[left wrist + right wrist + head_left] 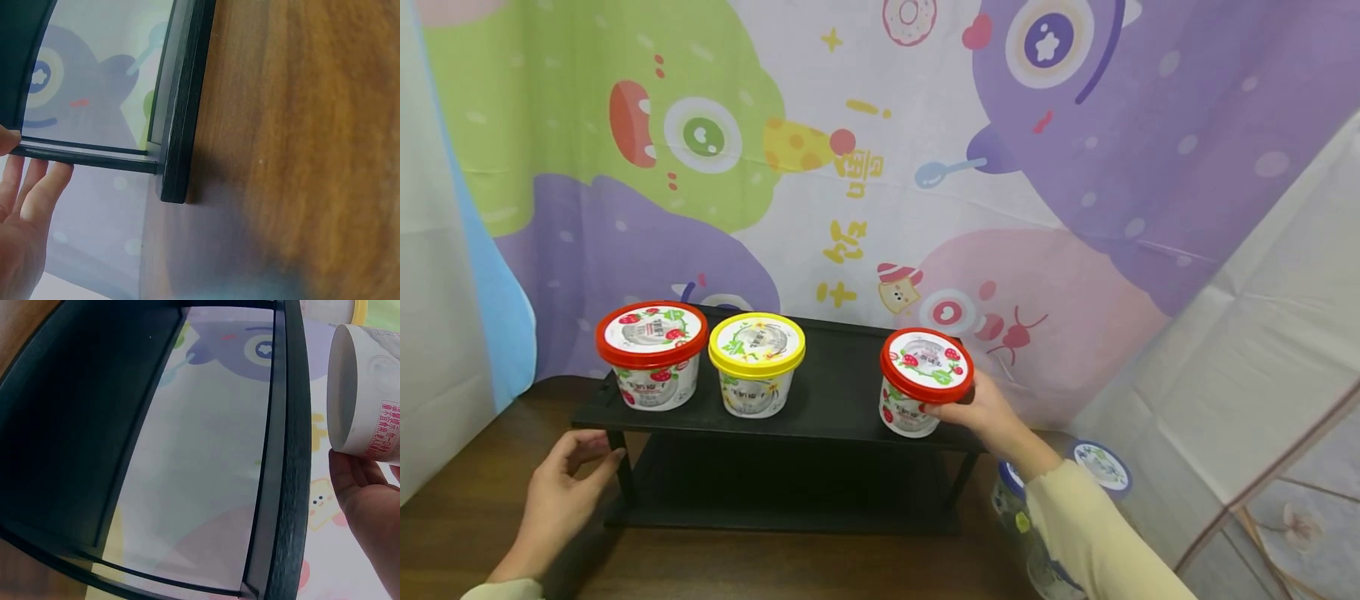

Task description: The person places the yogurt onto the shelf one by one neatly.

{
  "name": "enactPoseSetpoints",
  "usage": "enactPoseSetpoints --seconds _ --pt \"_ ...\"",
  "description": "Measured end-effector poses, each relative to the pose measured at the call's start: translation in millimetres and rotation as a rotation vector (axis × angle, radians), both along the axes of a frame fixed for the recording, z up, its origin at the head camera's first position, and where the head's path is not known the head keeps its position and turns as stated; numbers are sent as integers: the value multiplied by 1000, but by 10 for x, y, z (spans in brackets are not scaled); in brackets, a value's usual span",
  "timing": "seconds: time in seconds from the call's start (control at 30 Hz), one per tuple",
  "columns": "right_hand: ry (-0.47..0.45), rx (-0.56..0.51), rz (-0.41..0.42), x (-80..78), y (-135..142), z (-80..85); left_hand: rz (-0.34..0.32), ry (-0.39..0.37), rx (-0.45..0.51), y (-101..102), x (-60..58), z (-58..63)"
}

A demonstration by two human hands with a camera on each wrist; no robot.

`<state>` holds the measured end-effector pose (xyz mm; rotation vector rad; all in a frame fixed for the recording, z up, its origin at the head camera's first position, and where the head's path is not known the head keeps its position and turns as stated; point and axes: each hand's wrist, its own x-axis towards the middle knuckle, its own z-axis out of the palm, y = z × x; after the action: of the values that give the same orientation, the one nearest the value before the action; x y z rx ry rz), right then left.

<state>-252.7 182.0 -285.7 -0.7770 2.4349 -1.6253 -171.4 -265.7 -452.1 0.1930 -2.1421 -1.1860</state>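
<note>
My right hand (pixel 981 408) grips a tub with a red lid (pixel 927 365) and strawberry pictures, over the right end of a black two-tier shelf (pixel 838 375). In the right wrist view a gap shows between the base of this white tub (pixel 369 394) and the shelf's top board (pixel 294 456). At the shelf's left end, my left hand (pixel 565 483) pinches the black leg (pixel 87 159) between thumb and fingers. Another red-lidded strawberry tub (pixel 655 354) stands on the top board at far left, and a yellow-lidded tub (pixel 756 362) stands beside it.
Tubs with blue lids (pixel 1101 467) stand right of the shelf, partly hidden by my right sleeve (pixel 1090 525). The shelf's lower board (pixel 790 500) lies close above the brown wooden table (pixel 760 567). A cartoon-printed curtain (pixel 865 208) hangs behind, with pale cloth at both sides.
</note>
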Motion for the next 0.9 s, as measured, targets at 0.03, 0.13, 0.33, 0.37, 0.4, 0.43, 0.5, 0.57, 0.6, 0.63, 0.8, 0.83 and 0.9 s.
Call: enactPoseSetpoints --seconds 0.03,0.13,0.33,0.37,0.4,0.43,0.5,0.57,0.6,0.63,0.8,0.83,0.9 --pt "-2 -4 5 -3 -12 -2 2 1 0 2 0 2" --pt "-4 -14 13 -17 -51 -8 6 1 0 6 -3 7" --pt "-12 -37 50 -43 -148 8 6 1 13 16 4 8" --pt "-16 -42 60 -46 -166 14 5 4 16 18 4 9" --pt "-23 -41 60 -46 -184 22 5 8 17 19 3 9" --pt "-25 -38 62 -47 -201 30 5 13 19 19 2 14" --pt "-33 -39 71 -56 -241 44 3 18 20 17 0 18" --pt "-41 -34 70 -65 -287 58 5 21 21 16 1 20" --pt "-40 -33 73 -74 -310 62 6 19 20 16 1 22" --pt "-37 -31 78 -83 -333 64 9 18 19 16 2 23" --pt "-28 -41 109 -138 -444 43 12 41 21 22 6 11" --pt "-28 -45 114 -147 -464 35 10 49 23 22 7 8" --pt "-27 -56 127 -168 -502 18 5 62 23 21 8 5"
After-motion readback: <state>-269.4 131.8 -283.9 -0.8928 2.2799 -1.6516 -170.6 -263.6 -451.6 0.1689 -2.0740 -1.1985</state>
